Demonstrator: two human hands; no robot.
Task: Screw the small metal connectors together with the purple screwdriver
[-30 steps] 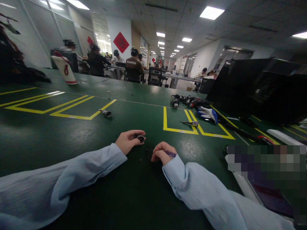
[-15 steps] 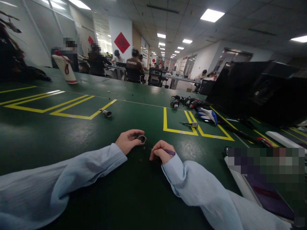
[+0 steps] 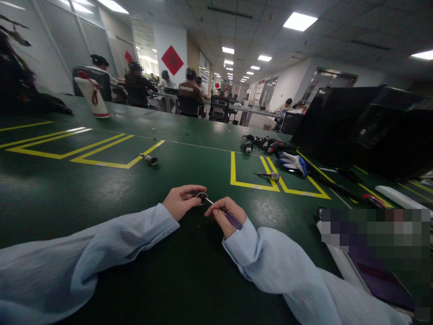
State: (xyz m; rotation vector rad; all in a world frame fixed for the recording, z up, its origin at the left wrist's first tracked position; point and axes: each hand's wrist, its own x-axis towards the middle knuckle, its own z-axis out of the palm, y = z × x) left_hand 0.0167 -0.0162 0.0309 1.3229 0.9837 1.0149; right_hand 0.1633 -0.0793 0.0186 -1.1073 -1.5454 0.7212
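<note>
My left hand point(image 3: 181, 201) rests on the green table point(image 3: 101, 198) and pinches a small round metal part point(image 3: 201, 197) between thumb and fingers. My right hand point(image 3: 226, 213) is closed round a thin purple-handled screwdriver point(image 3: 231, 219). The screwdriver's metal tip reaches up-left and touches the metal part. Just below the hands a tiny dark screw point(image 3: 198, 225) lies on the table. Both forearms wear light blue sleeves.
A metal cylinder point(image 3: 149, 159) lies by the yellow floor-tape lines on the left. A small tool point(image 3: 269, 175), blue-white gloves point(image 3: 292, 162) and a pile of dark parts point(image 3: 260, 142) lie to the right. Black monitors point(image 3: 365, 126) stand at far right. A white cup point(image 3: 93, 97) stands at back left; people sit beyond.
My right hand has moved left and up, bringing the screwdriver tip onto the metal part. My left hand kept its hold and barely shifted.
</note>
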